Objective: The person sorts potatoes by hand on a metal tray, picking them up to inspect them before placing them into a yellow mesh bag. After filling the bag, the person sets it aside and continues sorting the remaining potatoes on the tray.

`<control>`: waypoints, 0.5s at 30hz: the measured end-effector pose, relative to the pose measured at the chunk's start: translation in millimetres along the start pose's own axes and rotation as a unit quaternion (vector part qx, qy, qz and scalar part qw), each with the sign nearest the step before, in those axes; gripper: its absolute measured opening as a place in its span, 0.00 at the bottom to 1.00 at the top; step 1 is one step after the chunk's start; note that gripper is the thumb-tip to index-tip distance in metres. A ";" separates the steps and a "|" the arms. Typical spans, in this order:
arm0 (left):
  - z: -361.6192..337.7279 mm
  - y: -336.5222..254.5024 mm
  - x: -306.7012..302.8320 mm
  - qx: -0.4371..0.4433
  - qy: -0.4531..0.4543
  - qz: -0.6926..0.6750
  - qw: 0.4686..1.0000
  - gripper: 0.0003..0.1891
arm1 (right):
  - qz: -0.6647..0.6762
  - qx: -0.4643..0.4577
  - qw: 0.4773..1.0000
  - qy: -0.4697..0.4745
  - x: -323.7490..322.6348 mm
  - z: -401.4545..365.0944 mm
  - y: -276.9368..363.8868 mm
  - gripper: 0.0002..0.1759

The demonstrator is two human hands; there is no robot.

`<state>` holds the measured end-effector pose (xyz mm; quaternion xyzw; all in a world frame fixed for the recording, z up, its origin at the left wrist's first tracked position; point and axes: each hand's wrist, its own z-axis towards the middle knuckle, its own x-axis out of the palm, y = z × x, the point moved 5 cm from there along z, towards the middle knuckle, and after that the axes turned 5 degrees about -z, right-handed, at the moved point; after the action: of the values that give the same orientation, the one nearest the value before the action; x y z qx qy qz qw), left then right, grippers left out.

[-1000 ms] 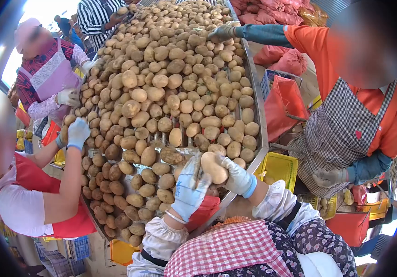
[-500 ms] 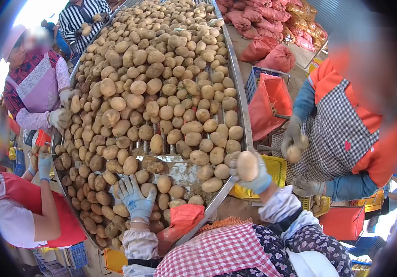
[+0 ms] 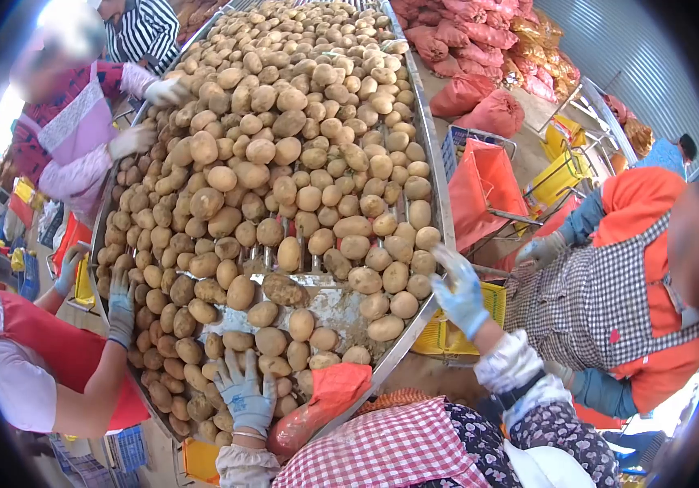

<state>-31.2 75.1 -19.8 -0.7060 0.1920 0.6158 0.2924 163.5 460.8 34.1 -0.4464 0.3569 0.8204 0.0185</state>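
My left hand point(image 3: 245, 397), in a pale blue-stained glove, lies on the potatoes point(image 3: 271, 341) at the near end of the metal sorting table point(image 3: 439, 187). Its fingers are spread, and it grips none of them. My right hand point(image 3: 460, 294), gloved alike, is raised at the table's right edge beside a yellow crate point(image 3: 492, 302). Nothing shows in it, and its fingers are apart. Between my hands a red cloth or bag point(image 3: 337, 386) hangs over the near rim. One large, dirt-covered potato point(image 3: 283, 289) lies on the bare metal strip.
Co-workers stand on both sides; a gloved hand point(image 3: 122, 307) reaches in from the left. Behind the crate is a red-lined basket point(image 3: 484, 191). Red sacks point(image 3: 488, 112) are piled at the back right. An orange crate point(image 3: 201, 460) sits below the near left edge.
The potato my right hand held has left it, and that hand has opened. My left hand has shifted slightly down. Co-workers' hands on the left now reach onto the potatoes.
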 end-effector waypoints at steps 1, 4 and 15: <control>-0.2 7.5 -4.5 -0.045 0.011 0.004 0.999 0.39 | -0.048 -0.018 0.999 0.012 14.7 23.6 12.3 0.29; -6.8 44.3 -16.8 -0.111 -0.046 0.049 0.992 0.39 | -0.136 -0.010 0.989 0.048 73.8 68.2 11.5 0.34; -15.9 -19.2 -52.5 -0.002 -0.041 -0.100 0.994 0.33 | 0.039 -0.223 0.944 0.239 102.0 -14.5 127.1 0.28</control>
<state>-15.9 74.6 36.2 -0.6964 0.1073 0.6122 0.3587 68.4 328.1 25.3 -0.6079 0.1756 0.7483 -0.1992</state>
